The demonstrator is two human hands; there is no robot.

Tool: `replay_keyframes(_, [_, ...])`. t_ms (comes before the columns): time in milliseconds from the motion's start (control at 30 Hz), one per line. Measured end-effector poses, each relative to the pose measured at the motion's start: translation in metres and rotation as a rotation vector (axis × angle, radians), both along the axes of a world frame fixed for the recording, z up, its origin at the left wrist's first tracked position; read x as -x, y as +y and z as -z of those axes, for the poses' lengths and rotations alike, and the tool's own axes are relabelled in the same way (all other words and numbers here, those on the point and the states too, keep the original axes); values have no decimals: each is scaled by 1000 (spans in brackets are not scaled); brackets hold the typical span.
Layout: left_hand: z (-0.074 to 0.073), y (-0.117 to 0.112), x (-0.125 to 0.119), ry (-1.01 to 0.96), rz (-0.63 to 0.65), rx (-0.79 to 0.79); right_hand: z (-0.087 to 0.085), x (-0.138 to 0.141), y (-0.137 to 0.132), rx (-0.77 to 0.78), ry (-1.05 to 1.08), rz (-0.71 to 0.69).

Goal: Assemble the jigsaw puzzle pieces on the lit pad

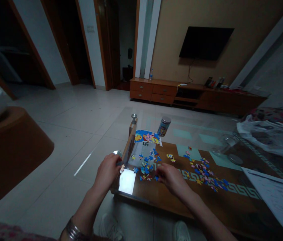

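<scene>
My left hand [108, 171] rests at the near left corner of the glass-topped coffee table [156, 197], fingers curled beside a small puzzle piece [122, 167]; whether it grips the piece is unclear. My right hand [169, 177] lies knuckles up on the table, fingers bent down onto a cluster of blue and pink puzzle pieces [146, 167]. More loose pieces [206, 174] are scattered to the right. A colourful reference picture [147, 137] lies at the table's far left edge, with a printed cylindrical tin [164, 126] standing behind it.
Crumpled clear plastic [262, 134] and a glass ashtray [228, 147] sit at the far right of the table, and a white sheet [279, 197] lies near right. A brown round stand [10, 147] stands left. The tiled floor, a TV cabinet [194, 95] and a wall TV [205, 43] lie beyond.
</scene>
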State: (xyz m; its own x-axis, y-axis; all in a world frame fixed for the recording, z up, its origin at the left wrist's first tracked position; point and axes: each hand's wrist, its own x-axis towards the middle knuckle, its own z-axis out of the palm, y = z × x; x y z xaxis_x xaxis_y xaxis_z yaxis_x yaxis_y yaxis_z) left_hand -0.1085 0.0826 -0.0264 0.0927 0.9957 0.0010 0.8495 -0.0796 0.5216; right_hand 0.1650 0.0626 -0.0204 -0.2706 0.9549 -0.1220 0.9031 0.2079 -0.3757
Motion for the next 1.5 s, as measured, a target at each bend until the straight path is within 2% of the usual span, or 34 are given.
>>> replay_keyframes(133, [3,0,0,24,29,37,-3,11,-15,40,24,-119])
replay_keyframes(300, [7,2,-3,49,42,49,-3,50,-25,51,86,-209])
replay_keyframes(500, [10,6,-1,52,46,47,-4,98,-10,-43,74,-125])
replay_keyframes(667, [9,6,2,48,46,47,-2,120,7,-92,76,-27])
replay_keyframes(900, [10,8,4,36,42,58,-1,126,13,-71,113,20])
replay_keyframes(1267, [5,6,3,40,37,65,3,122,19,-59,182,-50])
replay_keyframes(1500, [3,5,2,32,33,59,-2,119,15,-38,104,-13])
